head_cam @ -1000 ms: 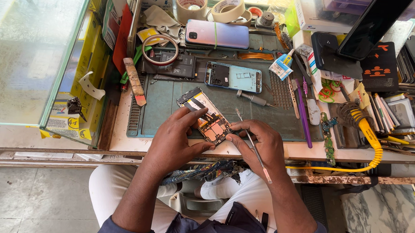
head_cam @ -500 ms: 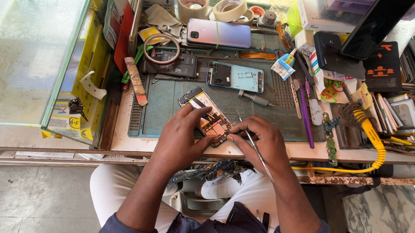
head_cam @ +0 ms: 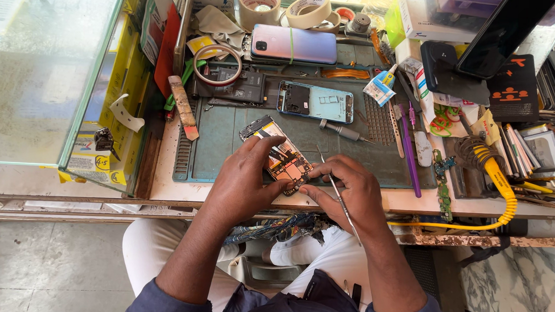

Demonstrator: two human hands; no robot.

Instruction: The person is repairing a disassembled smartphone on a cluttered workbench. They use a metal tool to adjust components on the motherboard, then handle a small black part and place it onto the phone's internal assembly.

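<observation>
Opened smartphone with exposed circuit board (head_cam: 277, 151) lies diagonally at near edge of grey-green rubber work mat (head_cam: 228, 154). Left hand (head_cam: 246, 179) clamps it from the left, fingers curled over the board. Right hand (head_cam: 350, 192) pinches thin metal tweezers (head_cam: 337, 195), fingertips at phone's near end. Best to keep the phone pinned flat, tips steady, light pressure. Blue phone frame (head_cam: 316, 102) lies farther back.
</observation>
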